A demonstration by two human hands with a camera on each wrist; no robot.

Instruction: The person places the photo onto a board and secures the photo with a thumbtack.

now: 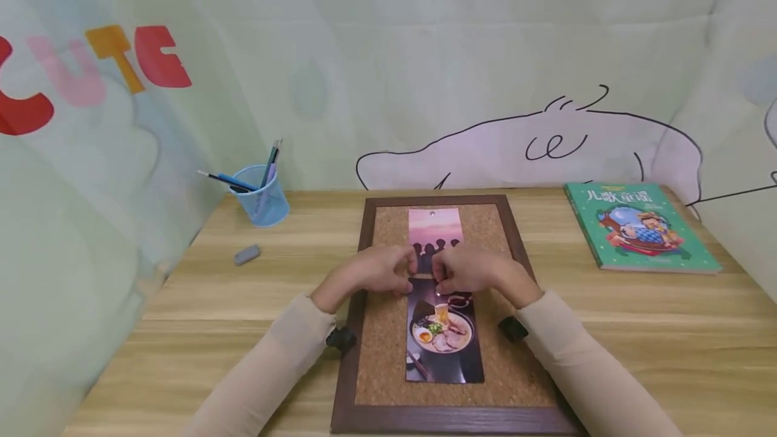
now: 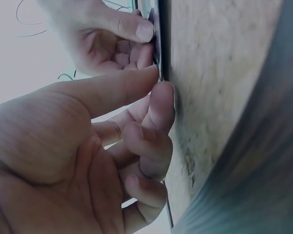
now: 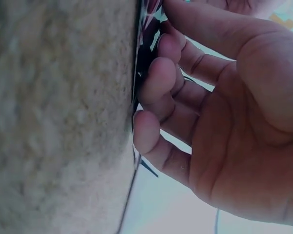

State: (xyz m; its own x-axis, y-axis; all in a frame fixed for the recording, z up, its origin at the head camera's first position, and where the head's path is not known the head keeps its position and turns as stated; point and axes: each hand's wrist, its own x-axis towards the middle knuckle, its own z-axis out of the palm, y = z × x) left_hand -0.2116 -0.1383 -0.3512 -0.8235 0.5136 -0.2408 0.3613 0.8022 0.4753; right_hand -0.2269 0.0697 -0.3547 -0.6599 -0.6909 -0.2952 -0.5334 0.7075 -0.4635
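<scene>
A ramen photo [image 1: 443, 356] lies on a framed corkboard [image 1: 388, 356], just below a sunset photo [image 1: 434, 224] that has a small pin [image 1: 432, 213] at its top. My left hand [image 1: 385, 268] pinches the ramen photo's upper left corner between thumb and index finger; the left wrist view shows this thumb [image 2: 122, 85] close up. At the upper right part of the same photo, my right hand [image 1: 470, 268] grips its edge with curled fingers. Its other fingertips [image 3: 158, 75] rest against the photo's surface. Both hands partly cover the place where the two photos meet.
A blue mesh cup [image 1: 264, 204] with pencils and brushes stands at the back left of the wooden table [image 1: 200, 356]. In front of it lies a grey eraser [image 1: 247, 255]. To the right is a green children's book [image 1: 643, 228]. A printed curtain [image 1: 388, 73] hangs behind.
</scene>
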